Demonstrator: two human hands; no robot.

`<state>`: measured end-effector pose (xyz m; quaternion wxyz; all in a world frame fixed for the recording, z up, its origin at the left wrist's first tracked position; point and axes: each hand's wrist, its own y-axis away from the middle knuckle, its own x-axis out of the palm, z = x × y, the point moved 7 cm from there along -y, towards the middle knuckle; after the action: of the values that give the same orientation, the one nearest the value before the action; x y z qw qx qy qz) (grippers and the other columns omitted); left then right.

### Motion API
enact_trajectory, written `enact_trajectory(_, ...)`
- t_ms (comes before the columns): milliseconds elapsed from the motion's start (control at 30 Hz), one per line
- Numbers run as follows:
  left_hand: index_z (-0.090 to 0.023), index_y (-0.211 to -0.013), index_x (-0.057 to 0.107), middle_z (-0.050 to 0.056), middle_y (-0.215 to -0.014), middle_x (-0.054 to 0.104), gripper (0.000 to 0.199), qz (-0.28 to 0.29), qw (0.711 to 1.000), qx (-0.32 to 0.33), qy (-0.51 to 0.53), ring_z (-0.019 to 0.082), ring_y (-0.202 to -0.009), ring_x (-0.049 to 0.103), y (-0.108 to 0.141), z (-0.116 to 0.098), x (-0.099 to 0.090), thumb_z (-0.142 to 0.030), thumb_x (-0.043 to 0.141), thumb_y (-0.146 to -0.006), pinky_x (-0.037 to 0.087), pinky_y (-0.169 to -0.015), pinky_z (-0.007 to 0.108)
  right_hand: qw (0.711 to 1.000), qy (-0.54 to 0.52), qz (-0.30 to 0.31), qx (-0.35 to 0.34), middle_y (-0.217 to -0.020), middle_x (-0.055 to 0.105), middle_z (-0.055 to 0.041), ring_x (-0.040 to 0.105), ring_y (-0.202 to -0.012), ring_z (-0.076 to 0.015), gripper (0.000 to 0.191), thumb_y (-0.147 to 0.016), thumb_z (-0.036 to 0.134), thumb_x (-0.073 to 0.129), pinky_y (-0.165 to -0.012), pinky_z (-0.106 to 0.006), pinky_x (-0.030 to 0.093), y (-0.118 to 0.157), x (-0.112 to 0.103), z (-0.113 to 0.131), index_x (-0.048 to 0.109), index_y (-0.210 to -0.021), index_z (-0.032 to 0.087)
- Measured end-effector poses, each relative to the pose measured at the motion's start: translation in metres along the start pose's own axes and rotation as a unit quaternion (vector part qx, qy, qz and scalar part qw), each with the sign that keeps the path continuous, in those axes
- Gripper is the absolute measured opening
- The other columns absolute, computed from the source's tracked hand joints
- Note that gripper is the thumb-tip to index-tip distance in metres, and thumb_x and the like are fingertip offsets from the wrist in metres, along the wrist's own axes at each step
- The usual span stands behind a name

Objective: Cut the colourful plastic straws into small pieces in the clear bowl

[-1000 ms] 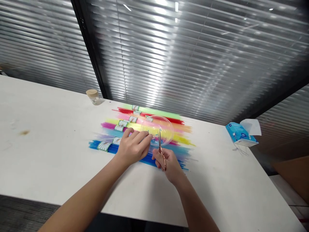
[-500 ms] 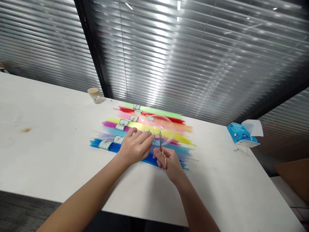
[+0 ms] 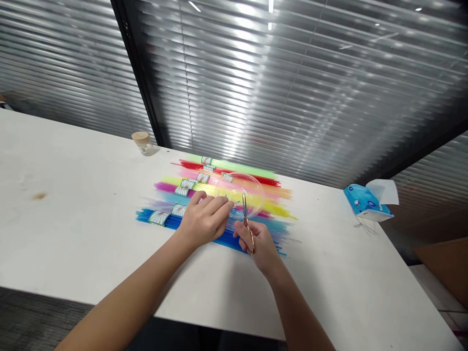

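My right hand [image 3: 263, 246] is closed round the rose-gold handles of a small pair of scissors [image 3: 244, 207], whose blades point away from me and look closed. My left hand [image 3: 204, 220] is closed in a pinch just left of the blades; whatever its fingertips hold is too small or hidden to make out. Beyond the hands, a clear round plastic bowl [image 3: 259, 187] with a few tiny blue bits in it stands on bundles of thin coloured plastic sticks. The dark blue bundle [image 3: 230, 240] lies nearest me, partly under both hands.
More bundles, including red [image 3: 190, 165] and yellow [image 3: 285, 211], carry patterned paper bands. A jar with a wooden lid [image 3: 143, 144] stands at the back left of the white table [image 3: 91, 219]. A blue tissue box [image 3: 367, 202] sits at the right edge. Window blinds rise behind.
The scissor blades, slightly apart before, have come together, and their tips have shifted a little right. My left hand has barely moved.
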<state>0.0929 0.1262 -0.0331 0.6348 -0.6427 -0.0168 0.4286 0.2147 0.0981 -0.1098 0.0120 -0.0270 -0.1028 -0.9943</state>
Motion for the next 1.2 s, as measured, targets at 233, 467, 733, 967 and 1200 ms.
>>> enact_trajectory(233,-0.016,-0.098,0.059,0.002,-0.083,0.072,0.015,0.001,1.000,0.002,-0.008,0.014,-0.062,0.057,0.0010,0.0003,0.0011,-0.007,0.054,-0.086,0.037,-0.068,0.035,1.000,0.009,0.002,0.007,-0.051,0.038,0.0058,0.028,-0.051,-0.0092,0.055,-0.081,0.069,0.066,-0.051,-0.027,0.018,0.0001,-0.0002,0.0007,0.050,-0.065,0.018)
enact_trajectory(467,-0.016,-0.097,0.059,0.001,-0.083,0.072,0.015,0.005,1.000,-0.001,-0.009,0.014,-0.061,0.057,-0.0005,-0.0006,0.0005,-0.007,0.054,-0.086,0.037,-0.068,0.035,1.000,0.005,0.002,0.005,-0.051,0.037,0.0062,0.027,-0.051,-0.0093,0.056,-0.080,0.070,0.066,-0.052,-0.028,0.017,0.0003,-0.0003,0.0021,0.050,-0.065,0.018)
enact_trajectory(733,-0.018,-0.094,0.059,-0.001,-0.080,0.071,0.013,0.016,1.000,-0.003,-0.004,0.013,-0.062,0.057,-0.0018,-0.0016,0.0007,-0.009,0.053,-0.087,0.036,-0.068,0.034,0.999,0.037,0.019,0.008,-0.053,0.036,0.0054,0.027,-0.053,-0.0106,0.053,-0.081,0.067,0.067,-0.051,-0.028,0.019,0.0000,0.0017,-0.0038,0.047,-0.065,0.020)
enact_trajectory(967,-0.018,-0.093,0.060,0.000,-0.079,0.070,0.011,0.017,1.000,0.002,0.006,0.013,-0.062,0.058,-0.0020,-0.0040,0.0008,-0.010,0.054,-0.088,0.036,-0.068,0.034,0.999,0.034,0.028,-0.006,-0.054,0.033,0.0055,0.024,-0.053,-0.0105,0.056,-0.081,0.068,0.066,-0.050,-0.028,0.018,-0.0014,0.0027,-0.0040,0.043,-0.062,0.021)
enact_trajectory(1200,-0.018,-0.094,0.060,0.000,-0.080,0.071,0.011,0.017,1.000,0.001,0.003,0.013,-0.062,0.056,-0.0011,-0.0036,0.0013,-0.011,0.053,-0.089,0.035,-0.068,0.034,1.000,0.011,0.022,0.001,-0.053,0.034,0.0059,0.023,-0.052,-0.0102,0.055,-0.079,0.070,0.066,-0.050,-0.027,0.017,-0.0009,0.0038,-0.0036,0.049,-0.065,0.020)
